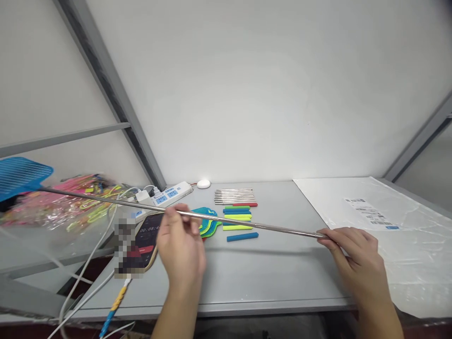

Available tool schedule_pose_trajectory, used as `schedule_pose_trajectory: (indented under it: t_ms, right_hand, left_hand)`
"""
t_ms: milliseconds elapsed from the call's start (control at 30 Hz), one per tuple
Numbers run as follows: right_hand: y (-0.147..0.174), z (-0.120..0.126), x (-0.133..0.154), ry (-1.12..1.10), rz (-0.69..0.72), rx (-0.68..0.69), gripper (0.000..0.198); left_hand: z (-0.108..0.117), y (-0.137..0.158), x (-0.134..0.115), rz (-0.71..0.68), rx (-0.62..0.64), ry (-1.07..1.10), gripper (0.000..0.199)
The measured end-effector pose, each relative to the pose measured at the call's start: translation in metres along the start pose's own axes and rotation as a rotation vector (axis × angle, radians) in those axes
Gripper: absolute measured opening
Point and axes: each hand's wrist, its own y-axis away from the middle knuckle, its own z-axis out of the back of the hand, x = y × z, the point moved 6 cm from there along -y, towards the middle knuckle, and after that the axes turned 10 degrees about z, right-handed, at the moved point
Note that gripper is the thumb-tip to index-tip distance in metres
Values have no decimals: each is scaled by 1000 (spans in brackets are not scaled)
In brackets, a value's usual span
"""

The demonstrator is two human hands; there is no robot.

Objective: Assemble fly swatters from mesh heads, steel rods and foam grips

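My left hand [181,245] pinches the middle of a long metal rod. My right hand [356,256] grips the bare right end of that rod. It belongs to a fly swatter [24,176], whose blue slotted head reaches past the table's left side. The rod slants down to the right above the table. Beneath it lie several green, yellow and blue handle tubes, with one blue tube [242,237] set apart in front. Behind them sits a row of short metal rods [234,196] and a red tube [247,205]. Teal and yellow-green swatter heads [211,221] are partly hidden by my left hand.
A phone [150,235] showing a timer lies left, with a cable running off the edge. Behind it are a power strip [174,194] and a white round device [203,183]. Bagged colourful items [84,197] fill the far left. White plastic packaging [353,197] covers the table's right side.
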Motion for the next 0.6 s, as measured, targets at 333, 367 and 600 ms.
schedule_pose_trajectory:
  t_ms: [333,367,600]
  right_hand:
    - [-11,11,28,68,9,-84,10]
    - [-10,8,28,63,6,-73,12]
    - [11,-23,-2,39,-122,75,31]
  left_hand:
    - [12,-14,-15,79,-24,117,18]
    - [13,-16,-15,88,-18,133,18]
    - [29,-28,0,60,-64,87,19]
